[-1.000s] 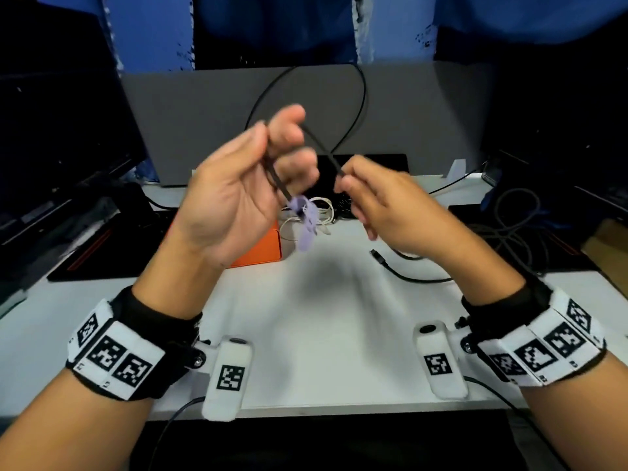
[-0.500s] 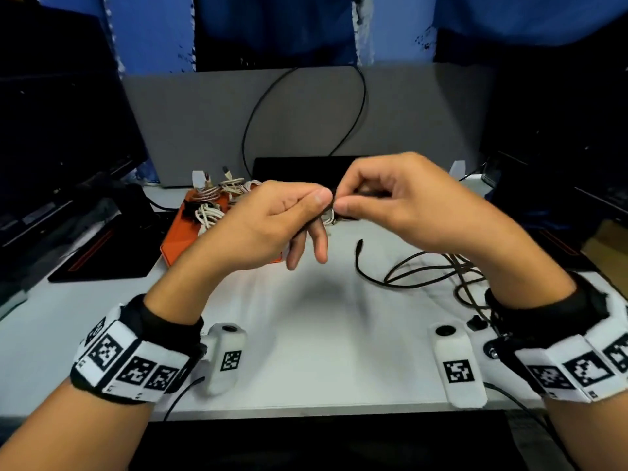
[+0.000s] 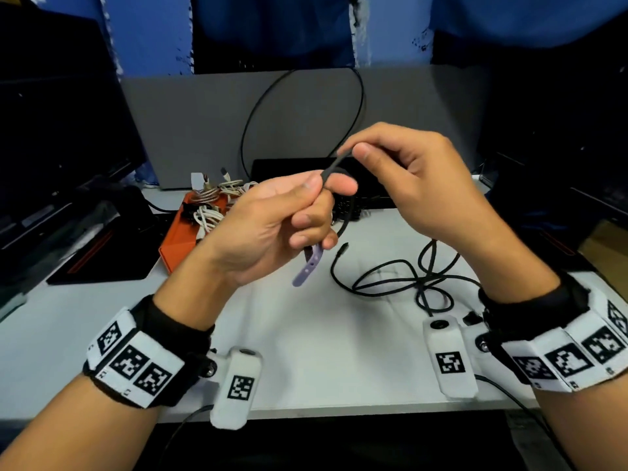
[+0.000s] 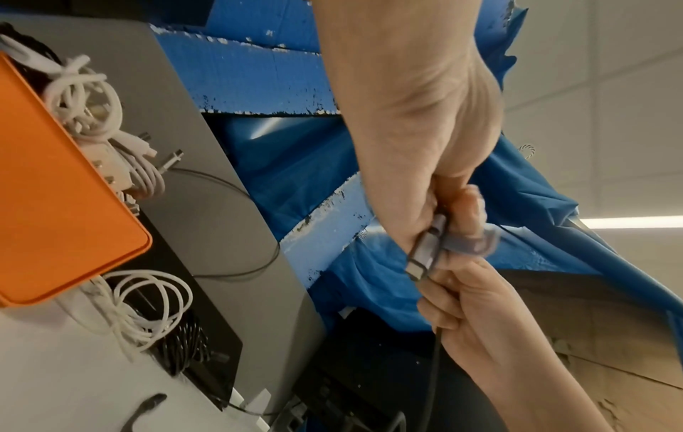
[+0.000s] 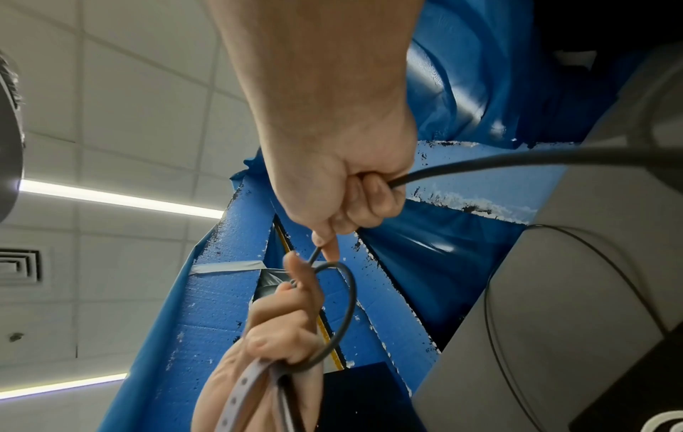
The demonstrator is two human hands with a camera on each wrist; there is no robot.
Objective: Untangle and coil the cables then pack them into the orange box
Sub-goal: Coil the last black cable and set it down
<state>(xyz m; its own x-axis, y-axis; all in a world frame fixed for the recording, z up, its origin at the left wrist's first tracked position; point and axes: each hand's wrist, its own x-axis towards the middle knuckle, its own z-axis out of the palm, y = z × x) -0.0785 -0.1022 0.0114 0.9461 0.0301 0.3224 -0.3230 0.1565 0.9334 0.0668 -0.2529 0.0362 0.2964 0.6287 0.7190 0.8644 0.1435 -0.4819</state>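
Here the left hand has its fingers curled round a black cable, thumb pressed against it, with 1 small loop of the cable circling the forefinger. A lilac strap with punched holes hangs from under the same fingers. Just beside it and a little higher, the right hand pinches the cable between thumb and forefinger, its other fingers folded in; the short stretch between the 2 hands runs straight. In the right wrist view the cable leaves that fist toward the camera. Below the hands, the rest of the black cable lies in loose crossing loops on the white table, 1 plug end lifted near the strap. Back and to the left stands the orange box, with white and braided cables bundled in it and spilling over its rim. A grey panel stands behind the table.
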